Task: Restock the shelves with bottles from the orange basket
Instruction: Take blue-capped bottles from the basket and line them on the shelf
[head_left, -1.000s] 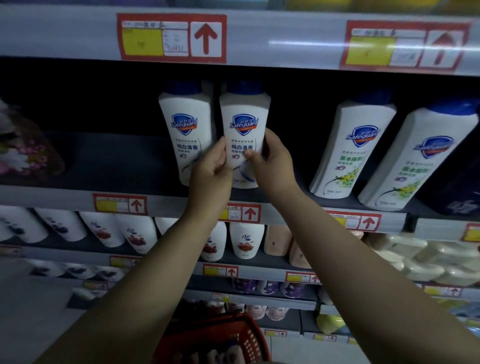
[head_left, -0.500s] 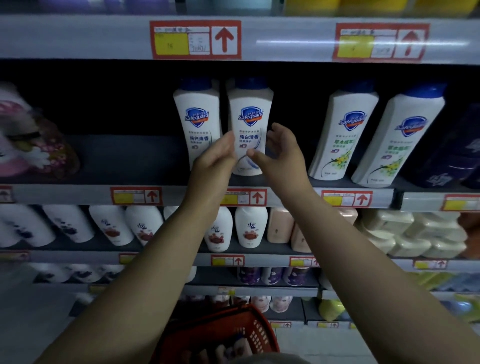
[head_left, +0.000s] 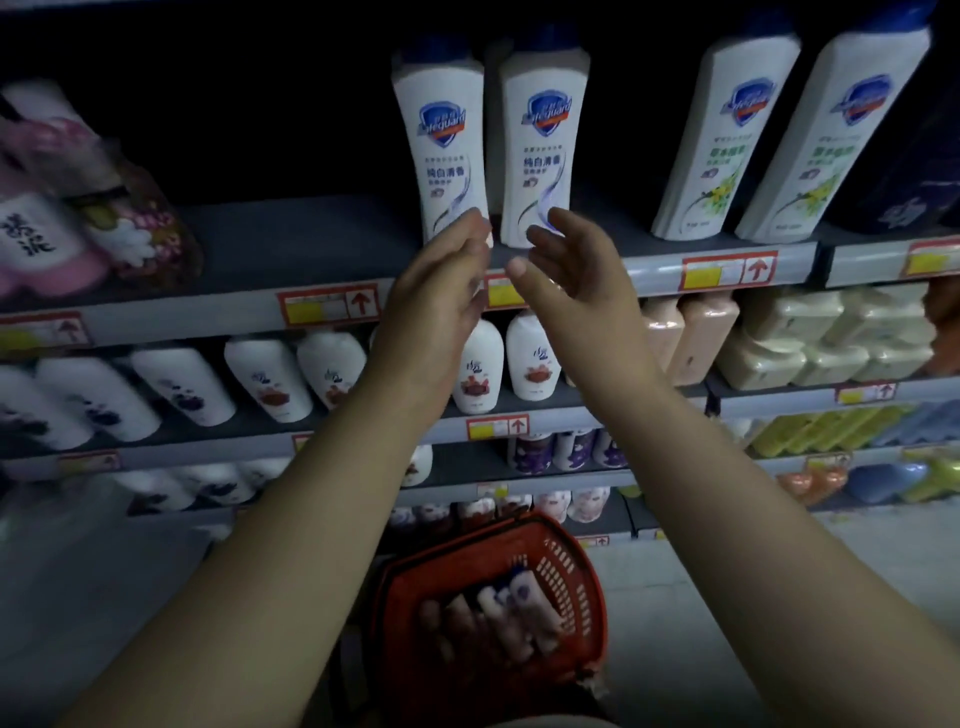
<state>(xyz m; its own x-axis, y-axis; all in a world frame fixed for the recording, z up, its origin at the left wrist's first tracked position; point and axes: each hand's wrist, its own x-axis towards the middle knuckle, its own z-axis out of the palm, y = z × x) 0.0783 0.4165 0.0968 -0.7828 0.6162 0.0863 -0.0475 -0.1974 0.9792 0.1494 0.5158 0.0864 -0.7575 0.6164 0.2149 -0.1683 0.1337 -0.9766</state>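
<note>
Just before the shelf edge (head_left: 234, 312), holds the left fingers (head_left: 470, 231) straight and close together and the right fingers (head_left: 563, 221) loosely spread, gripping nothing with either. Turns the palms of the left hand (head_left: 436, 291) and the right hand (head_left: 576, 280) toward each other, near but apart. Covers the foot of the left white bottle (head_left: 441, 140) with the left fingertips, contact impossible to tell; hides part of the base of the right white bottle (head_left: 543, 145) behind the right fingers. Faces both of these bottles upright and side by side on the dark shelf. Half hides a red price tag (head_left: 498, 296) between the hands. Sees two taller green-printed bottles (head_left: 727, 140) farther right, and pink flowered packs (head_left: 78, 234) far left. Blocks part of the lower row of white bottles (head_left: 267, 379) with the forearms; has peach packs (head_left: 696, 332) and cream packs (head_left: 821, 332) to the right of that row. Looks down, between the arms, on the orange basket (head_left: 587, 587), low and well apart from the hands, with several basket bottles (head_left: 498, 618) lying in it.
</note>
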